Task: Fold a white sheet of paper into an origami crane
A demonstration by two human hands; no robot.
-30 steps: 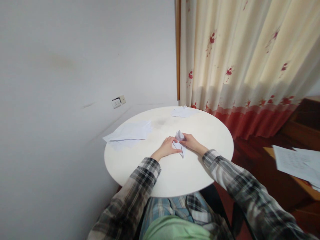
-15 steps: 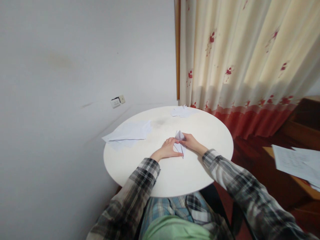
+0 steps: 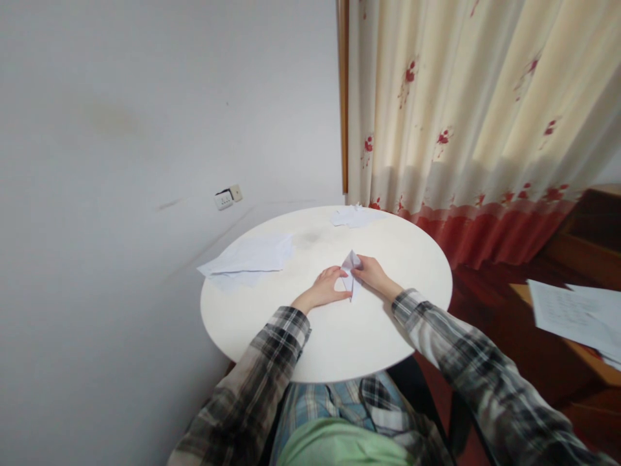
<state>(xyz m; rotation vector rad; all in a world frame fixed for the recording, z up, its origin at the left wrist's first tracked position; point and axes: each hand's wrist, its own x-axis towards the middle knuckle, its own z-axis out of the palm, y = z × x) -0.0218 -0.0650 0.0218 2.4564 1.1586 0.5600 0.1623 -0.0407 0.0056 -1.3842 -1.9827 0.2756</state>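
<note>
Both hands pinch the folded paper (image 3: 350, 270) at the centre of the round table (image 3: 272, 323): left hand (image 3: 328, 289) presses its near tip flat, right hand (image 3: 372, 274) now lifts the upper flap, steeper than before, indicating a crease being formed.

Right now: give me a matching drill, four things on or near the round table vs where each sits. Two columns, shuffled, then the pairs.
Things:
1. folded paper
2. flat sheets
3. crumpled paper
4. socket

Places:
A. on the wall, left of the table
B. far edge of the table, by the curtain
C. left part of the table, overhanging the rim
D. mid table, between the left hand and right hand

Pairs: 1-D, 2-C, 3-B, 4-A
</note>
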